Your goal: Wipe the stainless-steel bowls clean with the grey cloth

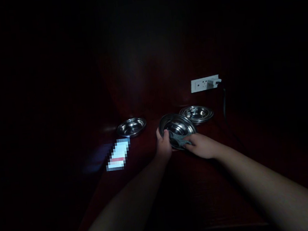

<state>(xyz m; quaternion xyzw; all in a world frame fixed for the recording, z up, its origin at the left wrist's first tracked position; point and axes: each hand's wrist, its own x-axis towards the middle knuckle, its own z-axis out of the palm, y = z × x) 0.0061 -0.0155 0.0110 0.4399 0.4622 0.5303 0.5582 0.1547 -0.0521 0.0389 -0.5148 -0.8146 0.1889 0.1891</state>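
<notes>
In a very dark room, my left hand [163, 146] grips the near-left rim of a shiny steel bowl [177, 123], which is tilted up toward me. My right hand [202, 145] holds a grey cloth [179, 139] pressed against the bowl's lower inside edge. Both hands are closed around what they hold.
A single steel bowl [132, 126] sits to the left and a stack of steel bowls [196, 113] to the back right on a dark red wooden table [156, 182]. A lit phone screen [118, 154] lies at left. A white wall socket [204, 83] carries a plug and a hanging cable.
</notes>
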